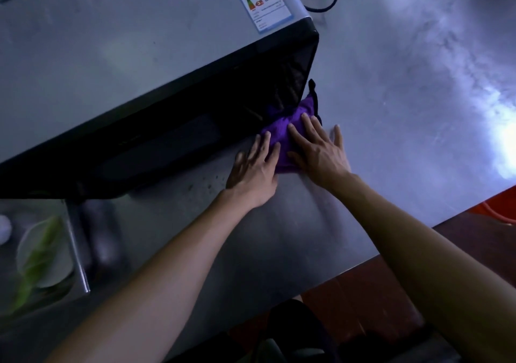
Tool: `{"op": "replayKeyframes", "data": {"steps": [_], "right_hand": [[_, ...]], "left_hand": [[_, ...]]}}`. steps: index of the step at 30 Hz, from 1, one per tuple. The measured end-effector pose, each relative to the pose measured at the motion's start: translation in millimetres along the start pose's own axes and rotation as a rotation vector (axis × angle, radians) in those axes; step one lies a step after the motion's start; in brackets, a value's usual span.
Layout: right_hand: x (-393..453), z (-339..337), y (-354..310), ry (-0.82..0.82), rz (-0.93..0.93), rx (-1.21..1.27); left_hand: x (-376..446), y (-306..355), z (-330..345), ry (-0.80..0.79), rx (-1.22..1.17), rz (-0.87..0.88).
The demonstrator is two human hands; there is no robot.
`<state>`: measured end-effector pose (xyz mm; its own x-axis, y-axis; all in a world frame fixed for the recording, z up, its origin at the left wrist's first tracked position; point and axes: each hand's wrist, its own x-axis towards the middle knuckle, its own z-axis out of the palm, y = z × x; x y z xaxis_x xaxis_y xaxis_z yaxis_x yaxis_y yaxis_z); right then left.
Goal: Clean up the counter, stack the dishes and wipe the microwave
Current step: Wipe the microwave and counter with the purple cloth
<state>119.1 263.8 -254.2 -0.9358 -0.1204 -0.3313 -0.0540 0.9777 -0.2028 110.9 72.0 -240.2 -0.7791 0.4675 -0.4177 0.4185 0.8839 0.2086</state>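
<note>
purple cloth [287, 136] on steel counter [391, 111] at microwave [139, 83] front right corner | long axis along door's lower edge | left hand [255, 171], right hand [318, 150] flat, pressing it | right nearer

The microwave [139, 83] runs off the left edge; its label [264, 3] text is unreadable.

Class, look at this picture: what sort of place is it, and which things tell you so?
Probably a kitchen, perhaps a commercial one: a microwave stands on a stainless-steel counter, both hands press a purple cloth by its front, and a plate with greens lies lower left.
</note>
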Motion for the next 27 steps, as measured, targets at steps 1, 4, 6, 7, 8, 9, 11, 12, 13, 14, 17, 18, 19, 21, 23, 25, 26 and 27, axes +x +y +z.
{"op": "replayKeyframes", "data": {"steps": [1,4,6,7,8,9,11,12,13,14,17,18,19,21,23,25,26,27], "right_hand": [[0,0,-2,-0.006,0.003,0.0],[-2,0,-12,-0.014,0.008,0.004],[-4,2,-26,-0.005,-0.007,0.002],[-4,3,-34,0.0,-0.017,0.0],[-5,5,-42,0.003,-0.025,-0.003],[-5,7,-51,0.002,-0.032,-0.005],[-6,14,-69,0.003,-0.045,-0.003],[-6,17,-79,0.002,-0.053,-0.003],[-7,20,-90,-0.001,-0.064,-0.002],[-8,23,-101,-0.007,-0.075,-0.001],[-8,32,-136,-0.024,-0.106,0.002],[-9,35,-148,-0.031,-0.116,-0.003],[-9,38,-160,-0.034,-0.123,-0.006],[-11,45,-183,-0.025,-0.13,-0.008],[-13,50,-205,-0.019,-0.133,-0.014],[-15,54,-226,-0.028,-0.137,-0.019],[-16,56,-235,-0.03,-0.141,-0.023],[-17,58,-245,-0.033,-0.143,-0.028]], "left_hand": [[-2,0,0,0.002,-0.008,-0.004],[-9,-1,1,0.004,-0.044,-0.027],[-17,-6,3,0.004,-0.052,-0.053],[-22,-11,3,0.005,-0.054,-0.063],[-28,-16,4,0.006,-0.054,-0.068],[-33,-24,5,0.008,-0.049,-0.071],[-47,-41,7,0.015,-0.035,-0.074],[-55,-50,9,0.02,-0.036,-0.077],[-64,-59,11,0.025,-0.047,-0.084],[-72,-69,14,0.03,-0.066,-0.095],[-99,-98,22,0.05,-0.11,-0.129],[-107,-107,24,0.055,-0.123,-0.14],[-115,-117,26,0.06,-0.132,-0.15],[-131,-135,30,0.071,-0.132,-0.163],[-145,-153,33,0.089,-0.113,-0.17],[-159,-169,36,0.098,-0.091,-0.178],[-166,-176,38,0.101,-0.087,-0.183],[-172,-183,40,0.105,-0.087,-0.188]]}}
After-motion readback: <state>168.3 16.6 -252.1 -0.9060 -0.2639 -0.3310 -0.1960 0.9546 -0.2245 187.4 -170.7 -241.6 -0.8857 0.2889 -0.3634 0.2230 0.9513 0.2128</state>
